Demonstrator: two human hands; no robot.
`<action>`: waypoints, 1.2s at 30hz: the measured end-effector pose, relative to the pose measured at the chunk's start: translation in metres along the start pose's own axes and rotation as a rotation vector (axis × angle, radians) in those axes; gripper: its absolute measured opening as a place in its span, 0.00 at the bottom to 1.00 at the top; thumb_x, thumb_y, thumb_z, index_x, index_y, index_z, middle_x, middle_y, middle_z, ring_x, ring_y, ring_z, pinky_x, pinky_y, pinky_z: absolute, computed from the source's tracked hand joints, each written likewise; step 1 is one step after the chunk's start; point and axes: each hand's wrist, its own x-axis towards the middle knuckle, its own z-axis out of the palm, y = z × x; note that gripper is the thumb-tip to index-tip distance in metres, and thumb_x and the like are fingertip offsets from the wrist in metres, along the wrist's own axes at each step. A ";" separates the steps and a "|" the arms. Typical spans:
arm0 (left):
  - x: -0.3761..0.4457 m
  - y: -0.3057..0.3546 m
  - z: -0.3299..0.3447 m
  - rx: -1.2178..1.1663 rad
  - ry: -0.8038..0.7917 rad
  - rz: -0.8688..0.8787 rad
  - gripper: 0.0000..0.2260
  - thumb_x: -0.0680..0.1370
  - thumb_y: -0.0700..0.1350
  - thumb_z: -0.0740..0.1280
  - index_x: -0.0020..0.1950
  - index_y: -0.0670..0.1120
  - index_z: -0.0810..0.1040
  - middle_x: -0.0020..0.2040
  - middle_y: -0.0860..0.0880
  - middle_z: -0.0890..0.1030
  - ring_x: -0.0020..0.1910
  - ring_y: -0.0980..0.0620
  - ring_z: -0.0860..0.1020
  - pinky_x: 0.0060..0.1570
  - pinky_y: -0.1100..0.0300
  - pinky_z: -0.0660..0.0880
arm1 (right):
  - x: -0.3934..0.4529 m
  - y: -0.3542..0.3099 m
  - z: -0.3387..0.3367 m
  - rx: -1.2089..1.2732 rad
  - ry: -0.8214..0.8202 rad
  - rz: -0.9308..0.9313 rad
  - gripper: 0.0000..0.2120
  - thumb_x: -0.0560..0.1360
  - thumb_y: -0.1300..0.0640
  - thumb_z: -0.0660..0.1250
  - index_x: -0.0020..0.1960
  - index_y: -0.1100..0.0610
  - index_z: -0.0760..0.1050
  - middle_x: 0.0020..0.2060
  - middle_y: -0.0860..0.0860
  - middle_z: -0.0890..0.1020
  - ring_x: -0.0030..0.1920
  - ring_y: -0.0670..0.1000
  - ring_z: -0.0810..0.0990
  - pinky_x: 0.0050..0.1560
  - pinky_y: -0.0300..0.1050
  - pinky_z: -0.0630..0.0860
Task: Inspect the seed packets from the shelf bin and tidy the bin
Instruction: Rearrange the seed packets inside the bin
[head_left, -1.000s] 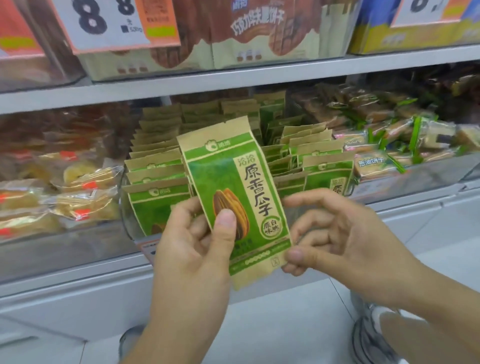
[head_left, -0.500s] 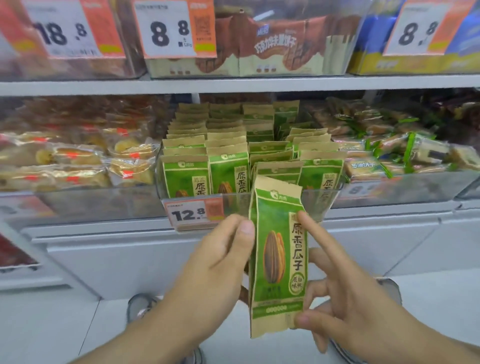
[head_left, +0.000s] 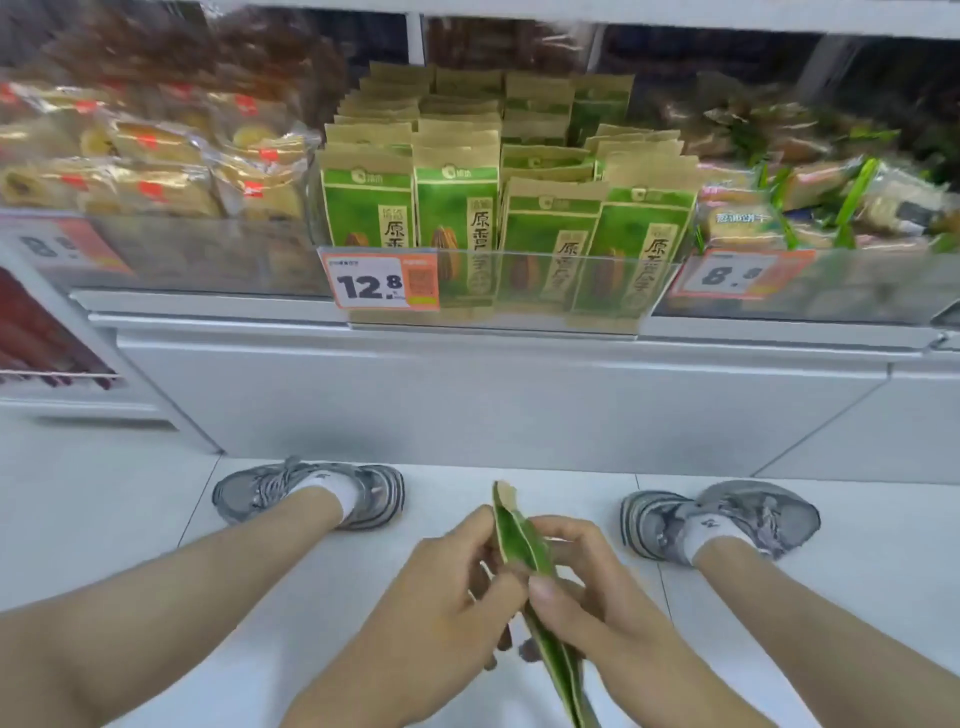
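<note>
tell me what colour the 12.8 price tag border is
Orange, around a white price tag; head view.

floor (head_left: 130, 519): white tiles | shelf unit (head_left: 467, 395): white base panel (evenly lit) | price tag (head_left: 382, 283): orange

The shelf bin (head_left: 613, 291) is the landmark. Inside it the seed packets (head_left: 457, 218) stand upright in rows, front to back. A price tag (head_left: 384, 283) sits on its front wall, left end. Wrapped snacks (head_left: 156, 171) lie left of it, and other wrapped snacks, perhaps biscuits (head_left: 810, 197), to its right. Below and before it, both hands hold one packet (head_left: 524, 545) edge-on.
</note>
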 end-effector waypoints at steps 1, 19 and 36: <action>-0.002 -0.008 0.007 -0.001 -0.009 -0.032 0.07 0.79 0.52 0.63 0.50 0.51 0.78 0.42 0.48 0.82 0.36 0.47 0.83 0.33 0.51 0.81 | -0.001 0.007 0.004 0.031 0.047 0.053 0.29 0.69 0.35 0.74 0.65 0.47 0.73 0.58 0.48 0.83 0.54 0.57 0.85 0.59 0.63 0.80; 0.010 -0.060 0.047 -0.087 -0.028 -0.101 0.12 0.80 0.51 0.57 0.50 0.49 0.78 0.39 0.46 0.80 0.32 0.45 0.77 0.31 0.44 0.79 | 0.000 0.069 0.005 0.079 0.194 0.107 0.16 0.71 0.37 0.61 0.51 0.47 0.68 0.45 0.62 0.78 0.44 0.61 0.75 0.56 0.69 0.72; 0.025 -0.080 0.050 0.262 -0.134 -0.158 0.12 0.76 0.56 0.72 0.41 0.53 0.73 0.38 0.60 0.80 0.35 0.54 0.77 0.37 0.60 0.75 | 0.027 0.097 -0.012 0.139 0.369 0.270 0.24 0.79 0.37 0.59 0.49 0.59 0.69 0.42 0.55 0.80 0.44 0.52 0.82 0.41 0.42 0.80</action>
